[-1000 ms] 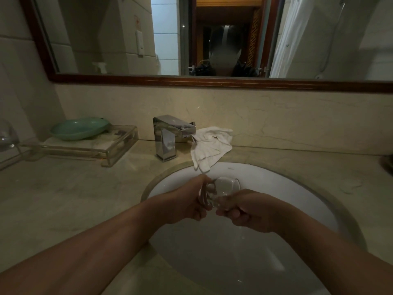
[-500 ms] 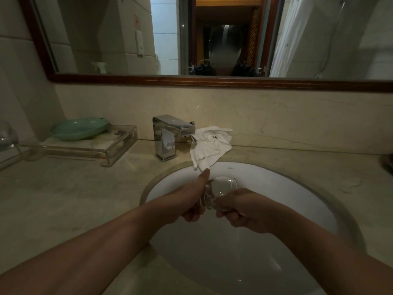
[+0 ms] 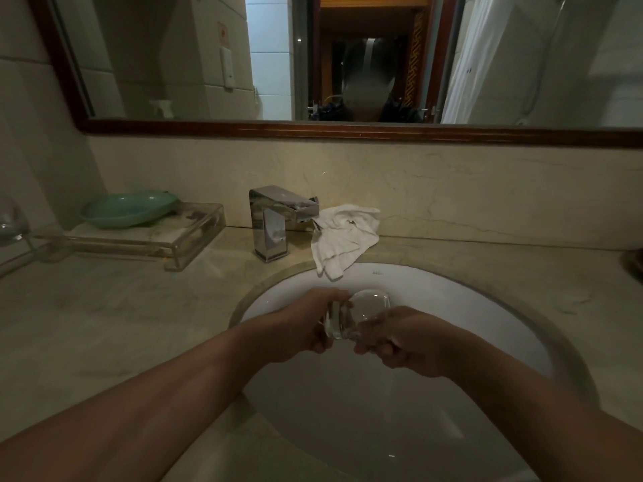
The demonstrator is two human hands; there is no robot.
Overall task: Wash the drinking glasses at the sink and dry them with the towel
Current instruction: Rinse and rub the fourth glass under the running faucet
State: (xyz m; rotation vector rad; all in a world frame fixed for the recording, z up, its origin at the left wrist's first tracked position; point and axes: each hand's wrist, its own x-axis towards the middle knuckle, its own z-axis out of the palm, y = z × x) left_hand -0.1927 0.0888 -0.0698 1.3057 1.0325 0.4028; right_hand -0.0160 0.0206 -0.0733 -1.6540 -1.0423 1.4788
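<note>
1. My left hand (image 3: 306,328) is curled round the glass (image 3: 355,313) from the left. The thumb lies along the upper side and the fingers are wrapped beneath.
2. My right hand (image 3: 400,339) is folded almost into a fist against the glass's near right end. Its fingers are tucked under and appear to grip that end (the spot is blurred, so I cannot tell the exact contact).
3. The glass is tipped on its side between the two hands, held over the back half of the sink (image 3: 452,300) and clear of the bowl. It is transparent, thick-walled and rounded.
4. The sink is a smooth white oval, set beneath a counter (image 3: 104,307) of pale, veined stone.
5. The towel (image 3: 342,238) is white, soft and crumpled. It lies on the counter behind the sink, touching the tap (image 3: 275,220), with one corner drooping over the rim.
6. The tap is polished chrome, a square-cut upright block with a flat spout pointing towards the towel.
7. Further left, a clear rectangular tray (image 3: 181,238) sits on the counter, with a shallow, glossy green dish (image 3: 128,208) resting on it.
8. A second glass (image 3: 10,220) shows at the left edge, cut off by the frame.
9. Above the stone splashback hangs a mirror (image 3: 348,128) in a dark wooden frame.
</note>
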